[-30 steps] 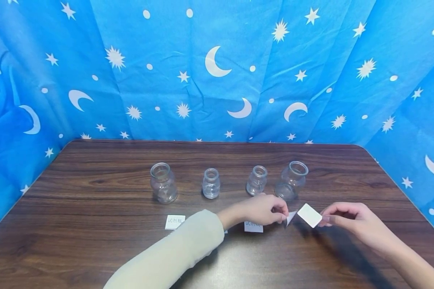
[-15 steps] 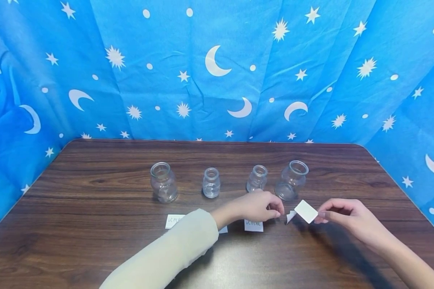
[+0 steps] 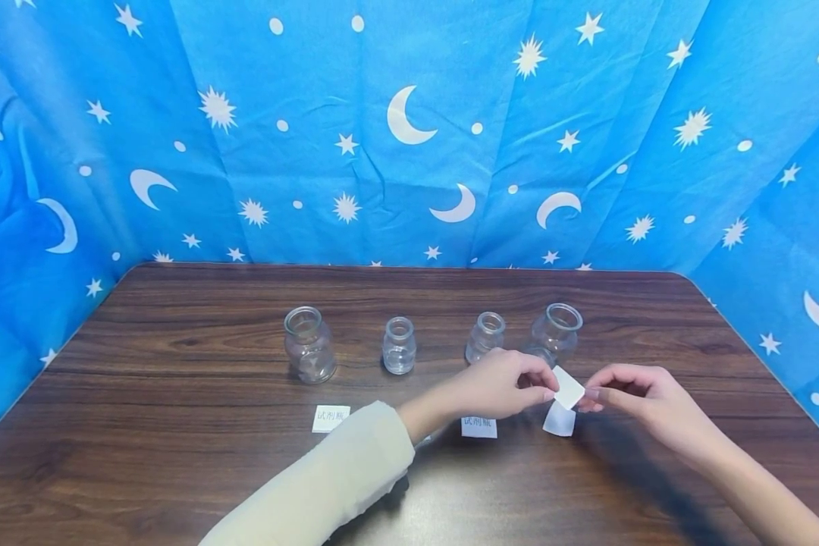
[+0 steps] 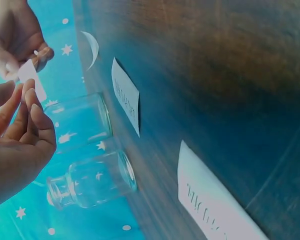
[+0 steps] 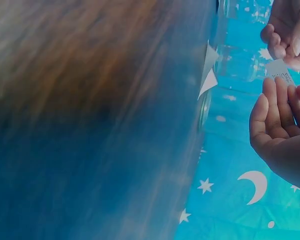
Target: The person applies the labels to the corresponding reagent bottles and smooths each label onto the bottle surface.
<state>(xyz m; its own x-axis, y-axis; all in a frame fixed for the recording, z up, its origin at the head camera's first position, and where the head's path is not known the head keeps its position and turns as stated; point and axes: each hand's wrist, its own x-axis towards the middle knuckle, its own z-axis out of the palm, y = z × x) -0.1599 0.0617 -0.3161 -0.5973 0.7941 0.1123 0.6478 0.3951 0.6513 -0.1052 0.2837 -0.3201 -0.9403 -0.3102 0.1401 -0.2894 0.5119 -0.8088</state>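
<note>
My right hand (image 3: 631, 398) pinches a small white paper card (image 3: 569, 387) between thumb and fingertips, above the tabletop. My left hand (image 3: 501, 384) has its thumb and index finger at the card's opposite edge, pinching it there. Writing shows on one face of the card (image 5: 279, 71) in the right wrist view; from the head it looks blank. Just below it, a curved white paper piece (image 3: 560, 421) sits on the table. Behind the hands stand a large glass jar (image 3: 560, 326), partly hidden, and a small glass bottle (image 3: 484, 340).
Further left stand a large glass jar (image 3: 309, 349) and a small glass bottle (image 3: 399, 349). White labels with printed characters lie on the dark wooden table (image 3: 177, 455), such as the left label (image 3: 330, 418) and middle label (image 3: 479, 427). Another is mostly hidden under the left sleeve (image 3: 334, 470).
My right hand has carried the card up and left. My left hand, apart from the card before, has moved right to its edge. More of the curved paper below shows now.
</note>
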